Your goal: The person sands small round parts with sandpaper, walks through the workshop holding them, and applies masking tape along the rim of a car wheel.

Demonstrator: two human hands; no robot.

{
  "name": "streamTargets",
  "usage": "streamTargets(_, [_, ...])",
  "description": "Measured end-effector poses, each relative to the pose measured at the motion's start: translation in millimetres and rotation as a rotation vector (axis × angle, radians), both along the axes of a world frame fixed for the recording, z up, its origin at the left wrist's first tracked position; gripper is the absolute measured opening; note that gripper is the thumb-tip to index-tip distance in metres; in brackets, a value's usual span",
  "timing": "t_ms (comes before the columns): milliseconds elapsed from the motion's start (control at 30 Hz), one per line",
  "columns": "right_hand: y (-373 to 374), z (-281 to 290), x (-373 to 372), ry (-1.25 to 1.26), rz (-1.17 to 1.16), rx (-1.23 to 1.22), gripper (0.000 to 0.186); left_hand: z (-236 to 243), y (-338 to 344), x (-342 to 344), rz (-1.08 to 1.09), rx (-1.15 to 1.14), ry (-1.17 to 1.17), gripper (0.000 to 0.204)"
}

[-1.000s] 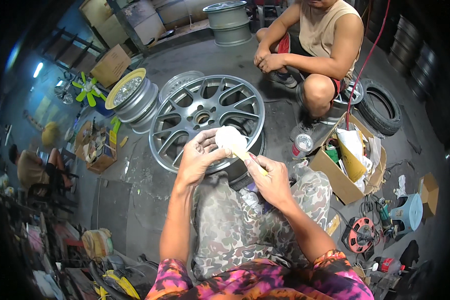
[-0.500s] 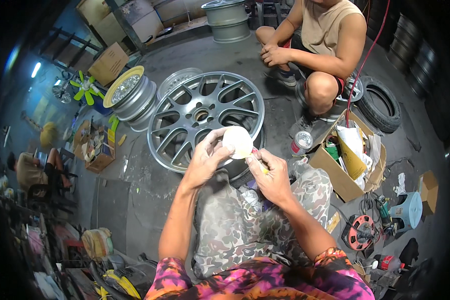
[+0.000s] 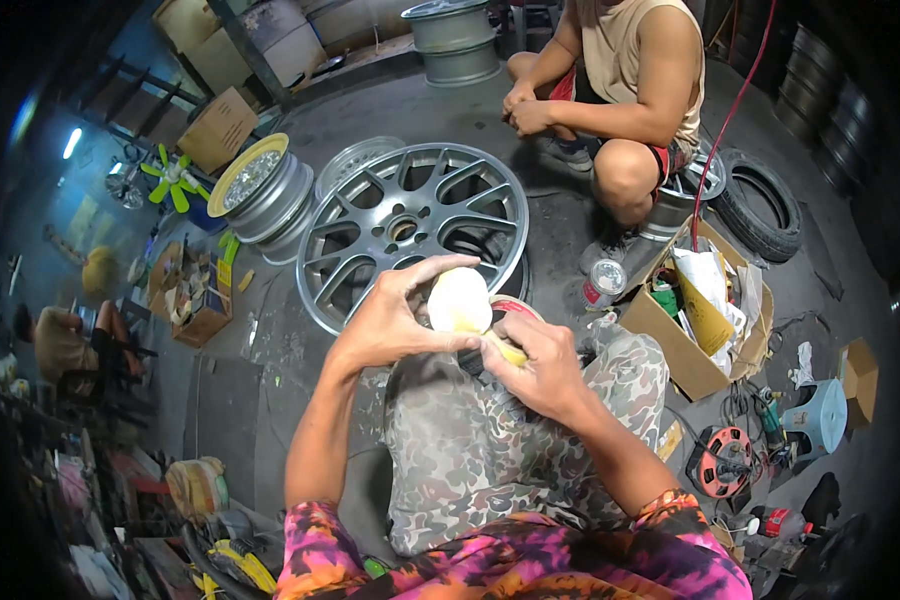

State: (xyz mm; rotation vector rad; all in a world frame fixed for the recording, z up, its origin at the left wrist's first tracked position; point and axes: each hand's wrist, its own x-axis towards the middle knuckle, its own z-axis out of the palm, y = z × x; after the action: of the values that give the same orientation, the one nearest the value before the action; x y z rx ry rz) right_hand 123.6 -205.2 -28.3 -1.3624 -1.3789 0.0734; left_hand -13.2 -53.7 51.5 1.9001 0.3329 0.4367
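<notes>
My left hand (image 3: pixel 390 318) is closed around the edge of a white round disc (image 3: pixel 459 298), thumb below and fingers above, over my lap. The disc is so brightly lit that its surface detail is lost. Pinched in my right hand (image 3: pixel 547 368) is a small yellow piece (image 3: pixel 511 352), right beside the disc's lower edge; its full shape is hidden by the fingers. A round red-edged thing (image 3: pixel 518 305) shows partly behind my right hand. Just beyond my hands lies a grey multi-spoke wheel rim (image 3: pixel 403 231), face up.
At the far right a person (image 3: pixel 625 110) squats, hands together. A clear container (image 3: pixel 605 284) stands near an open cardboard box (image 3: pixel 678 352). A tyre (image 3: pixel 760 208), a cable reel (image 3: pixel 722 462) and a blue stool (image 3: pixel 815 420) are at right. More rims (image 3: pixel 260 195) stand left; a red hose (image 3: pixel 738 112) hangs down.
The white disc has come slightly nearer and tilted, with my left hand now spread more widely around it. The red-edged round thing shows more. The squatting person has shifted left.
</notes>
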Motion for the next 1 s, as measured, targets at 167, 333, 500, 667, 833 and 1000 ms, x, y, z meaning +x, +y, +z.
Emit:
streamTargets(167, [-2.6, 1.6, -1.6, -0.198, 0.039, 0.043, 0.019, 24.9, 1.6, -5.1, -0.150, 0.485, 0.083, 0.072])
streamTargets(333, [-9.7, -1.5, 12.9, -0.362, 0.066, 0.036, 0.018, 40.4, 7.1, -13.8, -0.254, 0.490, 0.210, 0.075])
streamTargets(500, [-11.6, 16.7, 47.7, -0.254, 0.019, -0.071, 0.028, 16.7, 26.0, 0.1, -0.172, 0.177, 0.191, 0.076])
streamTargets(667, [15.8, 36.7, 82.2, -0.300, -0.006, -0.095, 0.069, -16.7, 38.0, 55.9, -0.125, 0.097, 0.246, 0.069])
streamTargets(833, [19.9, 9.7, 88.6, -0.107, 0.016, -0.121, 0.077, -58.1, 44.1, 96.5, -0.338, 0.003, 0.232, 0.062])
streamTargets(1000, [15.7, 10.0, 91.0, 0.130, 0.045, -0.282, 0.084, -102.0, 27.8, 107.9, -0.258, -0.154, 0.023, 0.065])
